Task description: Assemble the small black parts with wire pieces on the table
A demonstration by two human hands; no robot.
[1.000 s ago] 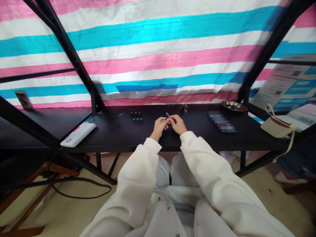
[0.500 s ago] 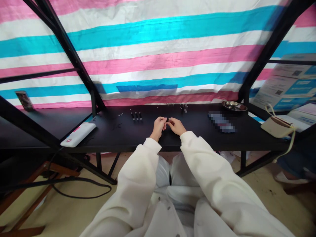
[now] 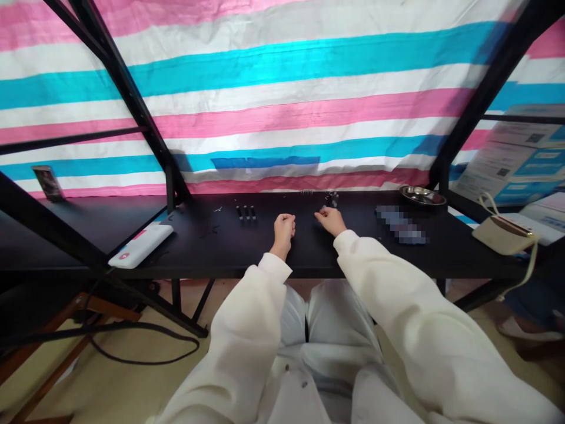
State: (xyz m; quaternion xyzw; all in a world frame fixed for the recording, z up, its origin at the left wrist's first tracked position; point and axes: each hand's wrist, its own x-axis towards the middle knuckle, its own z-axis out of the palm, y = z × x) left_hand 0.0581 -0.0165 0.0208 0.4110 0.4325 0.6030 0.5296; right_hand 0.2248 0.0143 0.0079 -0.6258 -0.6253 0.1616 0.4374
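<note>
Currently my left hand [image 3: 283, 226] rests clenched on the worktop [image 3: 247, 250]; my right hand [image 3: 331, 219] lies near small parts [image 3: 332, 198], and I cannot tell its fingers' grip.

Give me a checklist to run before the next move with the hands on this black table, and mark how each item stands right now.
1. View of the left hand: ok, a closed fist over the black table.
2. What that fist holds: cannot tell, the fingers hide it.
3. Gap to the right hand: ok, hands apart, bare table between.
4. Contact with the small parts: cannot tell; they lie just beyond the right fingertips.
5. Row of three dark cylinders: ok, side by side, no hand on them.
6. Contents of the metal dish: cannot tell.
</note>
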